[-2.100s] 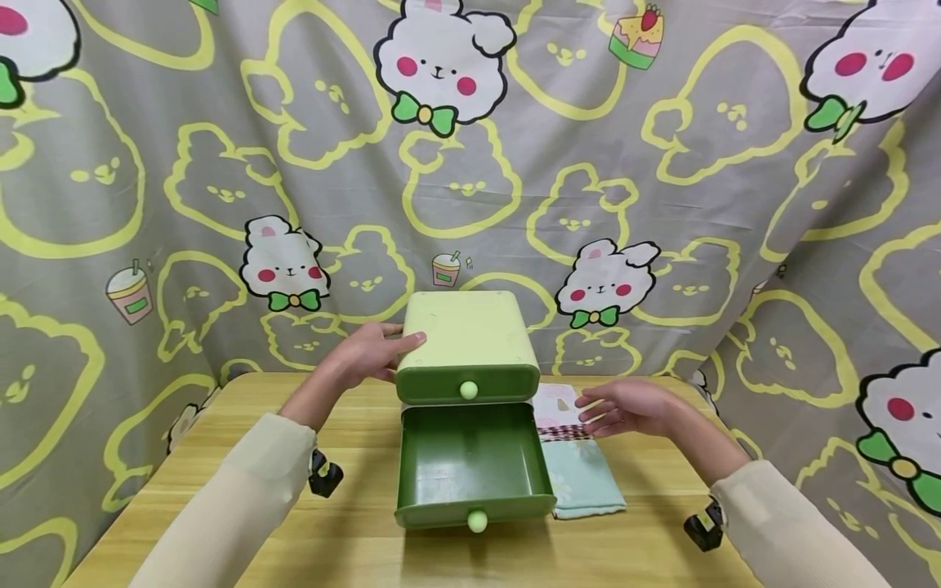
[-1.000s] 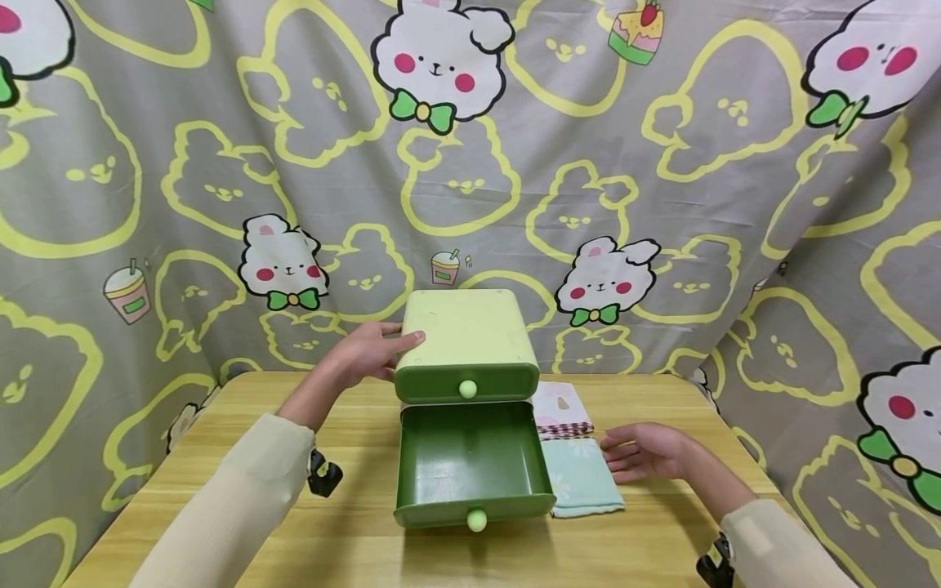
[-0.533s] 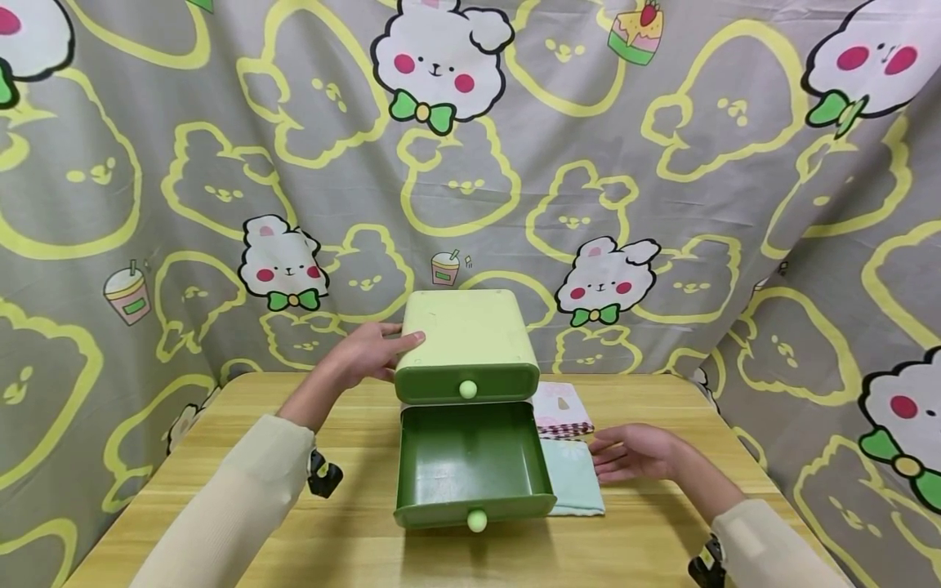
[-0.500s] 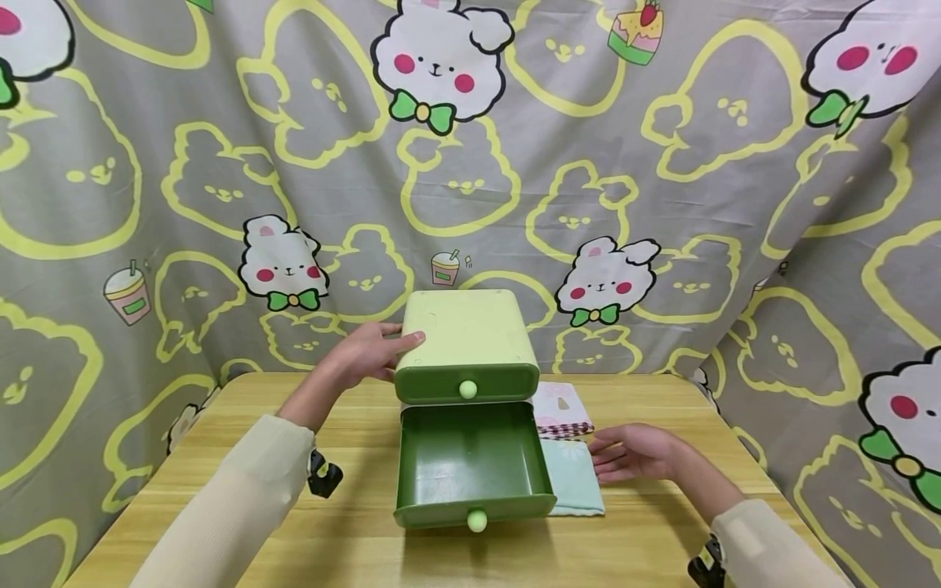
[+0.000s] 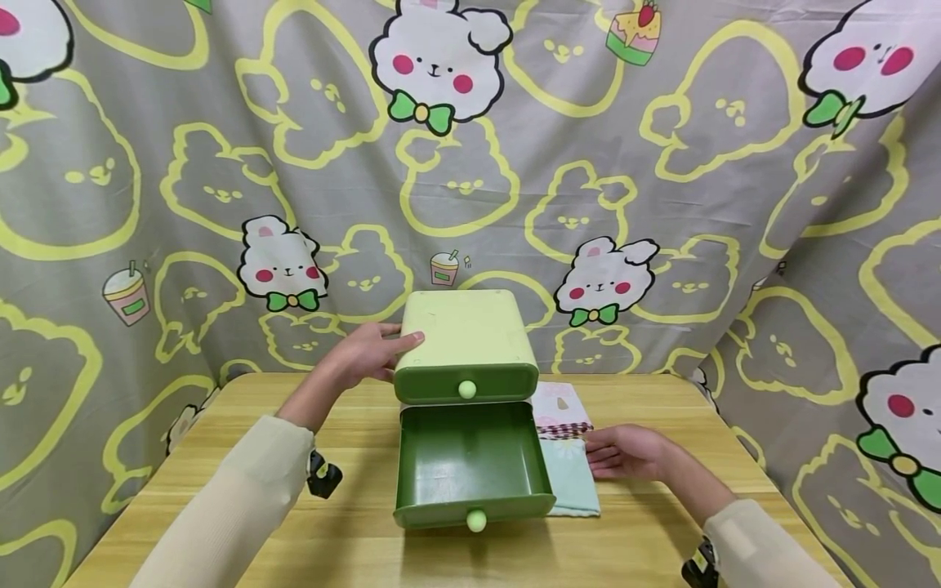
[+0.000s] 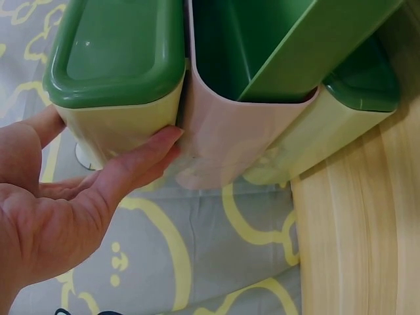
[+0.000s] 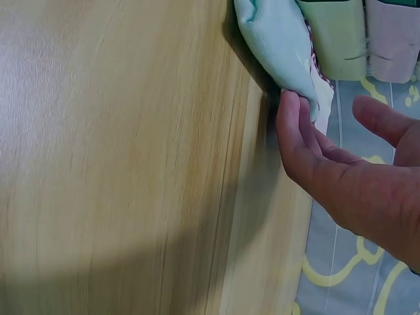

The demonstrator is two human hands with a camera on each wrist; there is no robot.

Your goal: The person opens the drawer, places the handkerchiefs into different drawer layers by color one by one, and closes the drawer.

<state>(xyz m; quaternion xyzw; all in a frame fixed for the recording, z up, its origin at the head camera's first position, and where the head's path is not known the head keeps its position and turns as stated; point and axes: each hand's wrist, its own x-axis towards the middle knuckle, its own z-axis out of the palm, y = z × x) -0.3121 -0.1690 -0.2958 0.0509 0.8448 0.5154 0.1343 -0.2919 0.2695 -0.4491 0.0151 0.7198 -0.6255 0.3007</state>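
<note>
A small drawer cabinet with a pale yellow top (image 5: 466, 327) stands on the table, its green middle drawer (image 5: 470, 457) pulled out and empty. My left hand (image 5: 371, 353) rests against the upper left side, thumb on the top edge; the left wrist view shows the hand (image 6: 79, 197) with fingers along the yellow casing (image 6: 125, 128). To the cabinet's right lie a mint folded cloth (image 5: 575, 482) and a white one with a checked border (image 5: 562, 406). My right hand (image 5: 632, 453) touches the mint cloth's right edge with straight fingers, as with the cloth (image 7: 279, 49) in the right wrist view.
The wooden table (image 5: 353, 523) reaches back to a grey curtain (image 5: 470, 269) with yellow and rabbit drawings, which also hangs at both sides. A black wrist camera (image 5: 323, 475) sits at the left cuff, another (image 5: 700, 563) at the right.
My right hand has come nearer me from beside the checked border, then moved left against the mint cloth, whose right edge has shifted toward the cabinet. My left hand has stayed still.
</note>
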